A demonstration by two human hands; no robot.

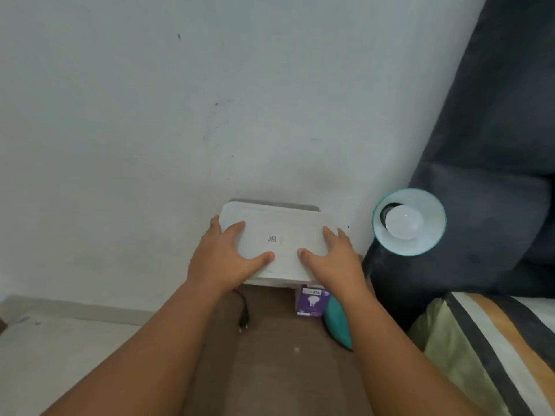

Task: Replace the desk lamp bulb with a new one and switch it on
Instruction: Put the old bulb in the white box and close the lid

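Pointing up, bulb [404, 225] in teal shade [426, 246]; left hand [222, 259], right hand [333, 262] splayed on crosswise box [285, 232].

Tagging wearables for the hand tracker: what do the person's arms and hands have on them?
No sleeves in view; forearms are bare to the frame edge. On the left hand and right hand: no gloves, rings, watch, wristbands or markings visible.
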